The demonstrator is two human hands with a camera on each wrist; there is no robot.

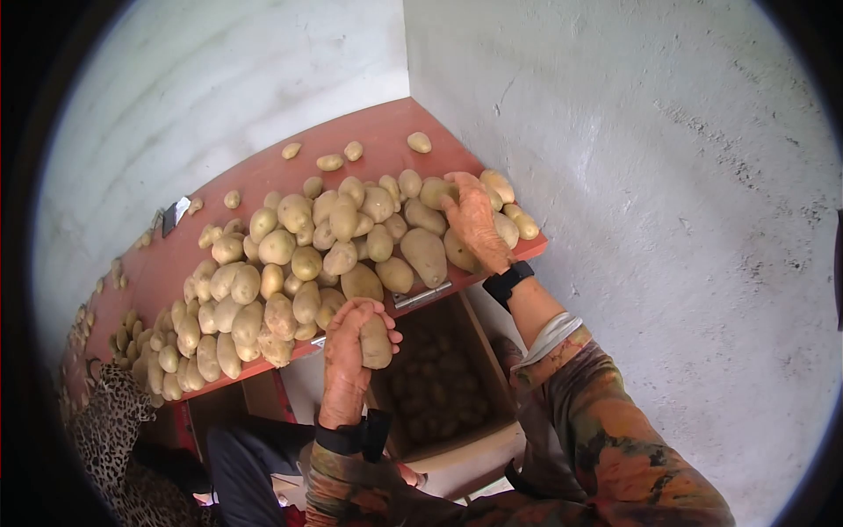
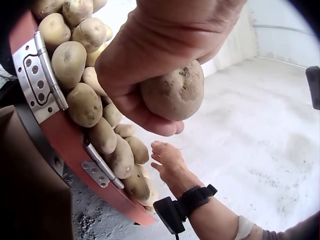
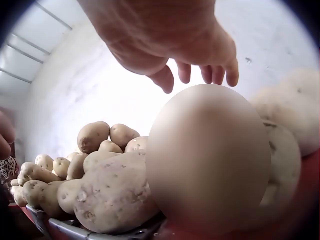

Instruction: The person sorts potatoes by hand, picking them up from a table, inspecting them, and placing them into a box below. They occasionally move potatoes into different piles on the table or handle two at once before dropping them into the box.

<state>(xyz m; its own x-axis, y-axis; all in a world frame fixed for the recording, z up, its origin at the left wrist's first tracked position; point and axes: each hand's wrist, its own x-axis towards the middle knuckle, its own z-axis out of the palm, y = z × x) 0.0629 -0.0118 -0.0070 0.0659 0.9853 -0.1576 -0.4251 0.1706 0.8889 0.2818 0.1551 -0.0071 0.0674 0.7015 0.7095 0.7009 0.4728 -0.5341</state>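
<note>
My left hand grips a potato in front of the table's near edge, above a cardboard box. The left wrist view shows this potato up close, with my fingers curled round it and a rough, pitted patch on its skin. At the right end of the potato pile, my right hand reaches over the potatoes with fingers spread and hanging loosely. The right wrist view has those fingers above a large blurred potato, with nothing between them.
The red table bears the heap and several stray potatoes. Metal hinges line its near edge. Below stands a cardboard box with potatoes inside. A plastered wall bounds the right side. Leopard-print cloth shows at lower left.
</note>
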